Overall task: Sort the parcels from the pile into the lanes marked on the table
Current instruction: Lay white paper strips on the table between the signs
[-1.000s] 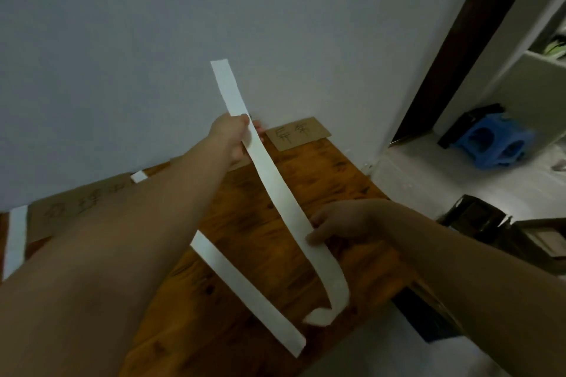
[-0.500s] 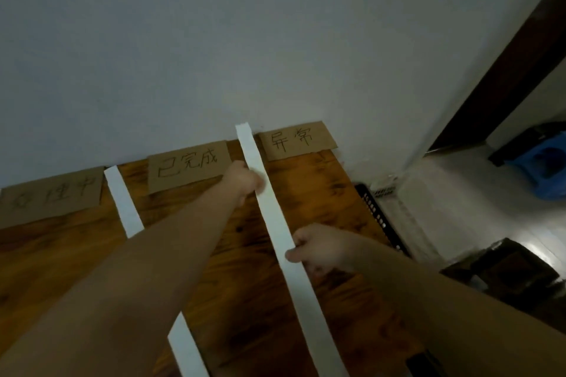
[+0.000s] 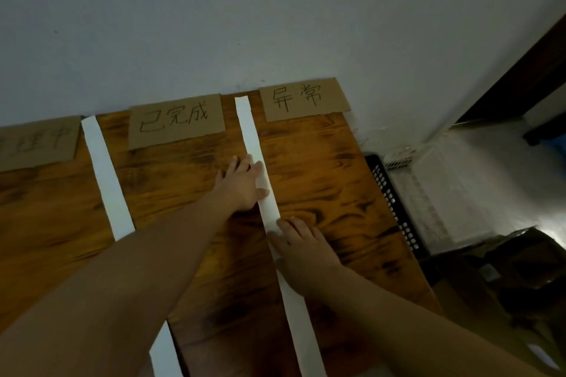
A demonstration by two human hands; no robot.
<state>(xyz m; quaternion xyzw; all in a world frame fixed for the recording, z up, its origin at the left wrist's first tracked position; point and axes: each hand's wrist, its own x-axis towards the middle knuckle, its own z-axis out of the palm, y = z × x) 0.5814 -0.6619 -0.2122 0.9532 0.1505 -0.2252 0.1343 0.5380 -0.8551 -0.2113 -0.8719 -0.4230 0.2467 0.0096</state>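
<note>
Room: grey wall (image 3: pixel 275 9) fills the upper frame; dark cartons (image 3: pixel 505 269) sit on the floor at lower right (perhaps the parcels, I cannot tell)
Table: wooden table (image 3: pixel 321 180) across the centre; I see no parcels on it
Strip: white paper strip (image 3: pixel 251 131) runs from upper centre to the bottom edge, between the middle card (image 3: pixel 176 121) and the right card (image 3: pixel 303 99)
Hands: left hand (image 3: pixel 242 184) lies flat with fingers spread, pressing the strip; right hand (image 3: pixel 301 249) presses flat just below it; neither grips anything
Next: I judge the cartons lie nearer my right hand
</note>
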